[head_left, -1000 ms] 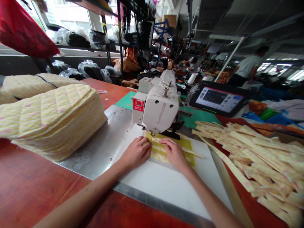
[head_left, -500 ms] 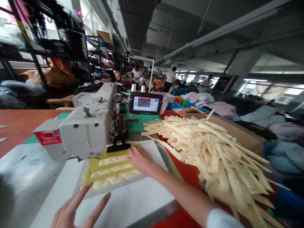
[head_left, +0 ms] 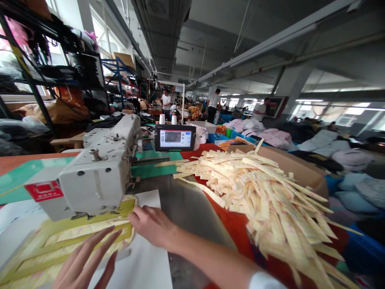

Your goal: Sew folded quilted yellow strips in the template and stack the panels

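A yellow slotted template [head_left: 39, 251] lies on a white sheet [head_left: 150, 257], with pale quilted fabric showing through its slots. My right hand [head_left: 152, 225] is closed at the template's right edge, thumb and fingers pinched on the end of a pale fabric strip [head_left: 99, 226]; the fingertips partly hide the grip. My left hand [head_left: 87, 261] is open, fingers spread over the template's near part and hiding some of the slots. The white sewing machine head [head_left: 93, 180] stands just beyond, overhanging the template's far edge.
A large heap of cut pale-yellow strips [head_left: 258, 188] lies to the right on the red tabletop [head_left: 224, 224]. Behind the machine are a lit control screen [head_left: 175, 137] and thread cones [head_left: 162, 119]. Piled bundles [head_left: 319, 144] and several people are farther off.
The template and white sheet have shifted left and nearer, uncovering grey metal table. My right hand has gone from flat to pinching. My left hand has moved over the template.
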A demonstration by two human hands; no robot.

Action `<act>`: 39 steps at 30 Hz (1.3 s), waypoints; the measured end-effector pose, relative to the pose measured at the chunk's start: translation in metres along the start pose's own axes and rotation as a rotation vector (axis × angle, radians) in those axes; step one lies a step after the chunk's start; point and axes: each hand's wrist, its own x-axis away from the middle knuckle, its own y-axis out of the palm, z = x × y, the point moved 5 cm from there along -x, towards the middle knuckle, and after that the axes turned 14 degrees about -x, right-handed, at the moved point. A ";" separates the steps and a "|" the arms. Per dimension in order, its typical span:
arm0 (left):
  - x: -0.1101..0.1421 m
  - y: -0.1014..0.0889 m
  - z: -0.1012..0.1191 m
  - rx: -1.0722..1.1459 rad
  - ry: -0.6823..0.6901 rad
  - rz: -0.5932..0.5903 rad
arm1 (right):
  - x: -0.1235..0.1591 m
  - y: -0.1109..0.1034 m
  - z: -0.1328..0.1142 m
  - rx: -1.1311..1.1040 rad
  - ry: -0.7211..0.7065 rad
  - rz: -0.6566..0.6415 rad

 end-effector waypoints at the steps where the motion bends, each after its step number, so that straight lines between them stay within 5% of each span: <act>1: -0.004 -0.003 -0.001 0.024 -0.029 -0.023 | -0.001 -0.003 -0.007 -0.074 -0.012 0.034; 3: -0.013 -0.012 0.000 0.074 -0.109 -0.064 | -0.004 -0.012 -0.018 -0.338 -0.031 0.147; 7: -0.027 -0.031 0.000 0.249 -0.203 0.034 | -0.013 -0.010 -0.019 -1.034 0.059 0.428; 12: -0.012 -0.019 -0.019 0.543 -0.526 0.003 | -0.025 0.032 -0.014 -1.536 0.348 0.337; 16: 0.008 0.003 -0.029 0.844 -0.789 -0.017 | -0.026 0.043 -0.011 -1.604 0.415 0.308; 20: 0.014 0.011 -0.033 0.907 -0.883 -0.101 | -0.027 0.044 -0.014 -1.671 0.397 0.260; 27: 0.010 0.005 -0.034 0.982 -0.906 -0.092 | -0.027 0.045 -0.016 -1.793 0.371 0.232; 36: 0.009 0.004 -0.032 1.003 -0.890 -0.119 | -0.022 0.038 -0.022 -1.570 0.230 0.413; 39: 0.009 0.004 -0.030 0.987 -0.880 -0.086 | -0.021 0.034 -0.021 -1.585 0.253 0.353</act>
